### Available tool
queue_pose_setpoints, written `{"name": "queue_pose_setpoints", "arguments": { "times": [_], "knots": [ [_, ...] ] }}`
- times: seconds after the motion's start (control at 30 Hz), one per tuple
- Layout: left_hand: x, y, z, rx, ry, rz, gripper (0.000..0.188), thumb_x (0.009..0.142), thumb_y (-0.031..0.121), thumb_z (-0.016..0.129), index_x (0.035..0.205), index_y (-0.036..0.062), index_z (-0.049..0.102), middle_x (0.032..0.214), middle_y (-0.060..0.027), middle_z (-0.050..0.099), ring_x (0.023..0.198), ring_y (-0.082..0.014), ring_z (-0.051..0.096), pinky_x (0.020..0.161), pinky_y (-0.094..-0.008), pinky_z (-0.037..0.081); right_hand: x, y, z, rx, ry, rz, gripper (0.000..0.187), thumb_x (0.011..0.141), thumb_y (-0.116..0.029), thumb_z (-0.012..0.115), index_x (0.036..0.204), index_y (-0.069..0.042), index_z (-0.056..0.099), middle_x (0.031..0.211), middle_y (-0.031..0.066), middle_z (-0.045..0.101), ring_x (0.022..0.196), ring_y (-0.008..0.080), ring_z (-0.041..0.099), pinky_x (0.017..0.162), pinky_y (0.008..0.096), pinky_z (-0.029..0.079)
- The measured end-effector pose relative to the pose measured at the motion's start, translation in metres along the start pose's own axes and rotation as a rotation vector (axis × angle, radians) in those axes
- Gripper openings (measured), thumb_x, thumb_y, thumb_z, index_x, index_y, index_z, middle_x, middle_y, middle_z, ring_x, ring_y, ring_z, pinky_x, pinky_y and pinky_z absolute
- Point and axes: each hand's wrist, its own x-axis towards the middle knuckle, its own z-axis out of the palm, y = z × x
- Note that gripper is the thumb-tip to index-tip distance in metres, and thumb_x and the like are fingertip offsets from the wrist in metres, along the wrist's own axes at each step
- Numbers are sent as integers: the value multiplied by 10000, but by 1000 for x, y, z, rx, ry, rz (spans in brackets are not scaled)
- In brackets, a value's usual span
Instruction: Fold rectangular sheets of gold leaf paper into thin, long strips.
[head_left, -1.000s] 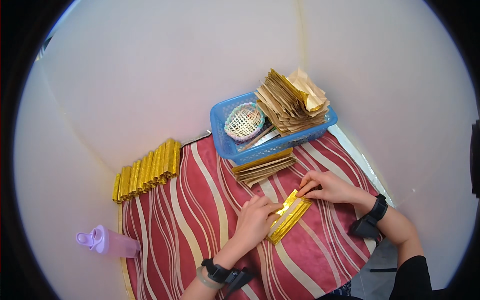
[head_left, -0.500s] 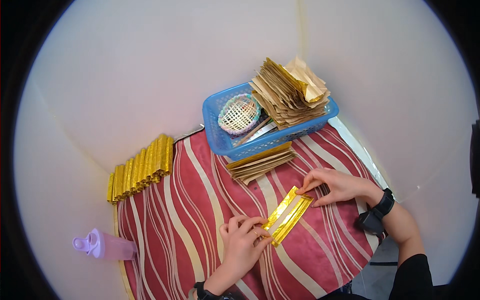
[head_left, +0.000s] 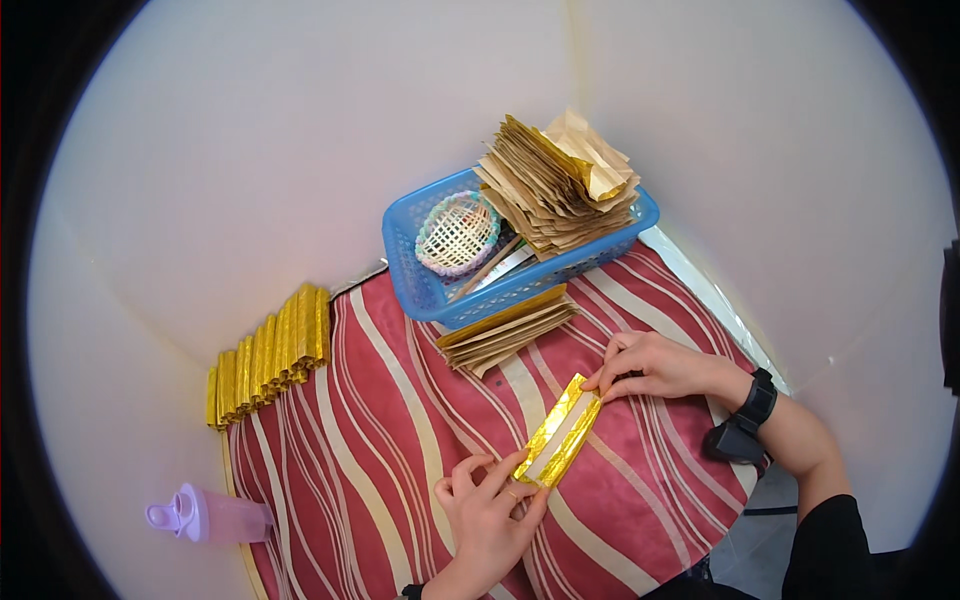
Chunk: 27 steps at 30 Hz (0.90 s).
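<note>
A narrow sheet of gold foil paper [head_left: 560,436], with a pale strip along its middle and both long sides folded in, lies slanted on the striped cloth. At its near end, the fingers of my left hand [head_left: 492,515] are closed on the corners, thumb on one side and index finger on the other. My right hand [head_left: 652,368] pinches the far end between thumb and fingers. Just beyond the paper lies a small stack of folded foil sheets [head_left: 508,326], brown side showing, in front of the blue basket [head_left: 520,297].
Inside the basket are a thick pile of brown and gold paper [head_left: 555,195] and a small woven basket [head_left: 458,233]. Several rolled gold papers [head_left: 270,350] are stacked at the left edge. A purple bottle [head_left: 215,514] stands at the lower left. Pale walls enclose the red striped cloth [head_left: 400,470].
The foil paper looks narrower, its right long side now folded further inward. My right fingers have shifted with that edge. The whole view has moved slightly.
</note>
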Motion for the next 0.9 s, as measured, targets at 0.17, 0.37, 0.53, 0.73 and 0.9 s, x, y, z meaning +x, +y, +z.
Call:
{"name": "queue_pose_setpoints", "arguments": {
  "times": [0.17,0.37,0.53,0.73,0.9],
  "knots": [
    [3,5,-2,-65,15,-51,141,672,157,806,747,104,700,1112,23,688,1042,-254,515,904,-409,299,3,-6,7,-72,71,-24,152,862,-193,686,935,-60,690,867,59,678,825,224,615,766,354,486],
    [4,-2,1,-104,22,-89,101,707,104,768,772,87,692,1076,27,701,1038,-231,507,917,-394,295,4,-13,15,-80,156,42,128,847,-152,676,910,-41,676,801,89,654,757,237,637,718,349,496],
    [8,-6,3,-247,-4,-226,132,727,88,747,838,100,677,1050,45,704,1027,-204,479,932,-384,283,6,-15,19,-70,183,89,125,838,-146,680,902,-39,675,821,87,669,779,237,642,727,350,495],
    [11,-5,2,-234,-22,-211,225,707,68,769,895,122,658,1058,54,680,1031,-214,468,927,-384,290,7,-13,22,-62,211,102,125,826,-140,699,906,-44,689,856,81,687,813,247,639,754,354,491],
    [10,-7,4,-212,-26,-185,218,702,57,772,882,113,662,1068,42,669,1024,-230,473,919,-390,298,6,-13,24,-100,230,78,121,820,-130,703,908,-48,691,856,72,689,808,245,640,751,356,498]
  ]
}}
